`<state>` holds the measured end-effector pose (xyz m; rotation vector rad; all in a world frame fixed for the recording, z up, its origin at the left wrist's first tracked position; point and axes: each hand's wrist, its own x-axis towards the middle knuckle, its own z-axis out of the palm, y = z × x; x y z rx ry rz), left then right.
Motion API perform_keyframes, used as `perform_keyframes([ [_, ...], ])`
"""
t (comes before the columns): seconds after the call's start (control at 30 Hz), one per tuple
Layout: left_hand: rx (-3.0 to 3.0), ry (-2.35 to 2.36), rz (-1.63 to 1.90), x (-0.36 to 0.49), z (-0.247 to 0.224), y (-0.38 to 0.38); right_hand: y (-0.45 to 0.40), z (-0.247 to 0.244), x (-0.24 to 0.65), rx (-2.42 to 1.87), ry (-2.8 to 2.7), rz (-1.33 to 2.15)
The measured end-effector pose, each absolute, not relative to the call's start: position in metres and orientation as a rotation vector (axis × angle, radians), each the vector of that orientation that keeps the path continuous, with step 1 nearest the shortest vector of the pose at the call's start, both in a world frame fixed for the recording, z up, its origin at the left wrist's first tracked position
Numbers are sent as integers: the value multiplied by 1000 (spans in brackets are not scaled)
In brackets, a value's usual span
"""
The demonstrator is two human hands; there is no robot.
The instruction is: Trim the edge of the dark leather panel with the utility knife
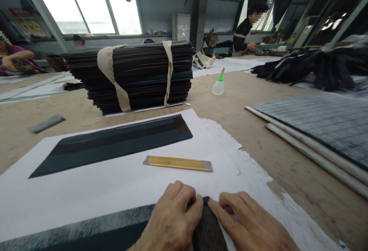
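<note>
At the bottom of the view, my left hand [179,214] is closed, with thumb and fingers bunched at the edge of a dark leather-like piece [211,230]. Close beside it, my right hand [247,222] has curled fingers, its fingertips meeting the same piece at its narrow folded-looking end. A dark blue-black panel with a fuzzy grey edge [115,222] runs leftward from under my left hand. Just beyond my hands lies a yellow strip tool with grey ends [177,163], on white paper [94,189]. Farther up the paper rests a flat dark panel [117,140].
A tall stack of dark panels [143,74], bound with cream bands, stands at the back. A bottle with a green collar [219,86] is right of it. Left lies a grey bar [47,123]; right, grid-patterned boards [322,124]. A person [243,36] works in the background.
</note>
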<state>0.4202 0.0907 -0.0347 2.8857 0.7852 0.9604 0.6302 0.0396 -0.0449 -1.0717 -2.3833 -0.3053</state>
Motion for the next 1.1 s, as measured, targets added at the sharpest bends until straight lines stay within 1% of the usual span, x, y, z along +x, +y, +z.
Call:
perform_keyframes([
  [0.07, 2932, 749, 932, 420, -36, 92, 42, -41, 629, -1074, -2375, -249],
  [0.17, 2968, 729, 946, 421, -37, 92, 44, -34, 631, -1172, -2334, -22],
  [0.23, 2979, 723, 959, 421, -37, 93, 44, -32, 634, -1250, -2235, 63],
  [0.33, 2999, 710, 937, 422, -37, 93, 43, -32, 639, -1285, -2127, 32],
  [0.57, 3022, 710, 888, 425, -34, 92, 43, -33, 636, -1242, -2120, -19],
  [0.73, 3048, 721, 801, 426, -31, 91, 38, -38, 636, -1234, -2229, 89],
  [0.8, 3046, 734, 746, 426, -31, 91, 36, -41, 637, -1210, -2294, 60],
  [0.93, 3036, 722, 681, 426, -34, 91, 36, -42, 637, -1162, -2402, -139],
  [1.1, 2954, 696, 769, 427, -33, 90, 38, -37, 634, -1095, -2460, -364],
])
